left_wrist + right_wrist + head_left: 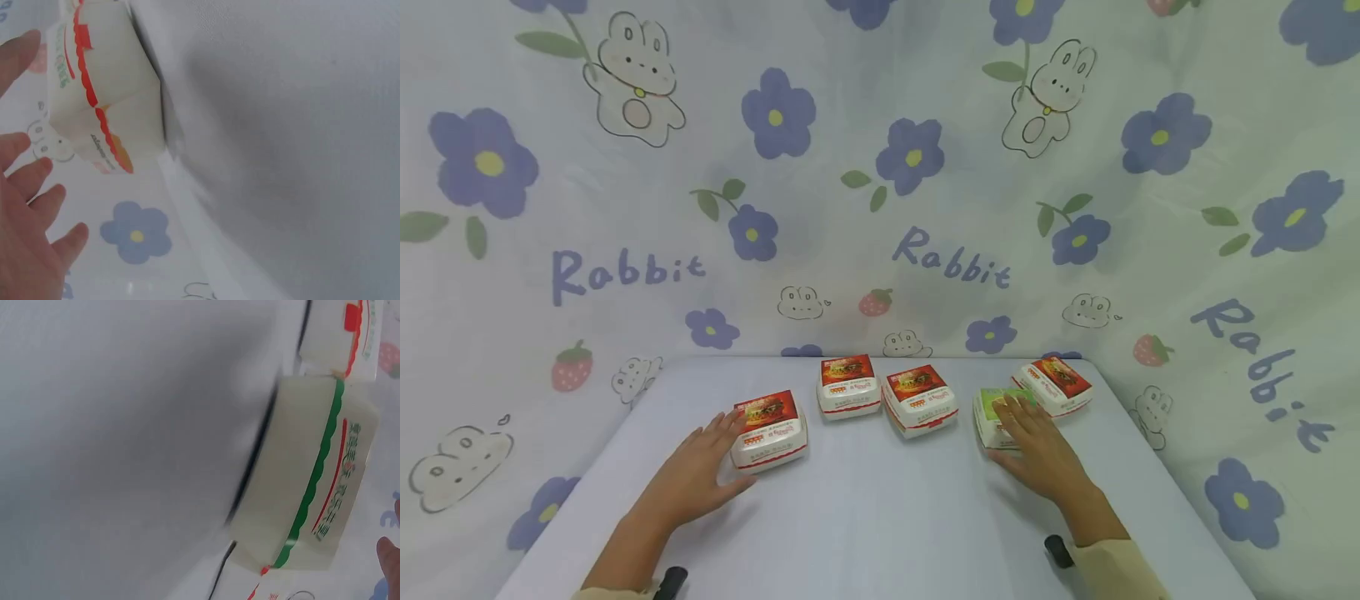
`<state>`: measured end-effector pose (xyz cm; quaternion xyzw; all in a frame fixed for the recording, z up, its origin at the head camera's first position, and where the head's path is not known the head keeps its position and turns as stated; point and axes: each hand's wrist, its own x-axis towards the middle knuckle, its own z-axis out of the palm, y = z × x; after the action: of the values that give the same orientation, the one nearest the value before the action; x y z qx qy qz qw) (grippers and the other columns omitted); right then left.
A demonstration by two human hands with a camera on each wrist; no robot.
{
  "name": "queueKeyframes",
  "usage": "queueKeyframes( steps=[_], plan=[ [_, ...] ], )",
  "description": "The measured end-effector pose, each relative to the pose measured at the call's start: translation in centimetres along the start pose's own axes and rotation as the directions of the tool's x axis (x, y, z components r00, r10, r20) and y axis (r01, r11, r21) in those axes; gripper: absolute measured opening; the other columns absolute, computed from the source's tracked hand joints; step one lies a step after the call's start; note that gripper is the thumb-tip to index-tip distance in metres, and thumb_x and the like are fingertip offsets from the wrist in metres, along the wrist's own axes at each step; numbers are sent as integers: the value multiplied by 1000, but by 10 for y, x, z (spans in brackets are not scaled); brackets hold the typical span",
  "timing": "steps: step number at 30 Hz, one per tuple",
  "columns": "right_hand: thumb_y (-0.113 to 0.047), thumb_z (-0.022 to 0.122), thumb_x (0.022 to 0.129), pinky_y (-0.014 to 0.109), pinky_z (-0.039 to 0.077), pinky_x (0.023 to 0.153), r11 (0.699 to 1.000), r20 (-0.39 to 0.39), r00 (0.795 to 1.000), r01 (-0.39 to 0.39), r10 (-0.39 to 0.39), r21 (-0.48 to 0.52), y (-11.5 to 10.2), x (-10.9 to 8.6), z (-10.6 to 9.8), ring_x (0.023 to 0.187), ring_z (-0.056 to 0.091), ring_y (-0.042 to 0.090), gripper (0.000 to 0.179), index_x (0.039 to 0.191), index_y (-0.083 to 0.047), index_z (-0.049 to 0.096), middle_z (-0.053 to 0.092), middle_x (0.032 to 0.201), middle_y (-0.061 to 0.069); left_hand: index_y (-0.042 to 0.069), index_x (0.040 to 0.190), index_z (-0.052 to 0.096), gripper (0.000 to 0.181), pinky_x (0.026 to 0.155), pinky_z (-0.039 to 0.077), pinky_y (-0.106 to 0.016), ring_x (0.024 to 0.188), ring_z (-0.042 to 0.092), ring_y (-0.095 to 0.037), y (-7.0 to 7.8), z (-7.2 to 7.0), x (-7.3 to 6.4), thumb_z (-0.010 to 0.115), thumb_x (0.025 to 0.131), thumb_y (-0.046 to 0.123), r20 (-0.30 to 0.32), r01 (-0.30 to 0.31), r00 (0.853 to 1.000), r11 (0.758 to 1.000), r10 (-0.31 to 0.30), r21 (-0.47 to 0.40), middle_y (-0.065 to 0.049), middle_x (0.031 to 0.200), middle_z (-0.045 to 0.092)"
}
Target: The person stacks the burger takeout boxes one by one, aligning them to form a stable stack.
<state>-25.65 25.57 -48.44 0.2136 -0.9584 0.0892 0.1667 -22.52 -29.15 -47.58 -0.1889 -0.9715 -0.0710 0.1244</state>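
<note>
My left hand [694,475] hovers beside the leftmost burger box [772,439], which is white with a red picture top. Its fingers are spread, and the left wrist view shows a gap between them and the box's white side [119,75]. Over on the right, my right hand [1043,457] reaches over a burger box with a green top [988,425], partly covering it. The right wrist view shows that box's green scalloped edge [322,456] and just a fingertip at the right; contact cannot be told. Neither hand holds anything.
Two more red-topped burger boxes stand between the hands, one at the back [850,398] and one nearer [921,408]. Another red-topped box [1063,392] sits behind the green one. A white table [880,517] meets a flower-and-rabbit curtain [835,200] at the back and sides.
</note>
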Motion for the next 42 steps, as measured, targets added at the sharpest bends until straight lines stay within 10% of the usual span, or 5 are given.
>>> queueKeyframes(
  steps=[17,32,42],
  plan=[
    [-46,69,88,51,36,106,990,29,1000,8,-12,139,-51,37,21,137,36,34,79,153,-17,35,32,156,8,-2,150,30,100,103,34,-61,135,33,-44,-11,9,-7,71,80,58,87,166,984,982,-158,-94,-21,154,30],
    [-19,77,85,47,19,115,981,60,981,182,-187,72,-81,85,48,144,23,27,71,148,-20,44,44,149,1,2,152,27,103,105,33,-60,137,32,-42,-3,19,-3,69,80,61,70,182,982,976,-175,-121,-18,156,28],
    [-43,64,92,61,17,112,999,104,994,27,-24,-22,-74,98,58,144,20,35,62,146,-18,48,40,152,8,5,154,22,107,105,32,-59,138,29,-42,-1,20,10,69,78,64,84,209,976,966,-199,-151,-20,157,24]
  ],
)
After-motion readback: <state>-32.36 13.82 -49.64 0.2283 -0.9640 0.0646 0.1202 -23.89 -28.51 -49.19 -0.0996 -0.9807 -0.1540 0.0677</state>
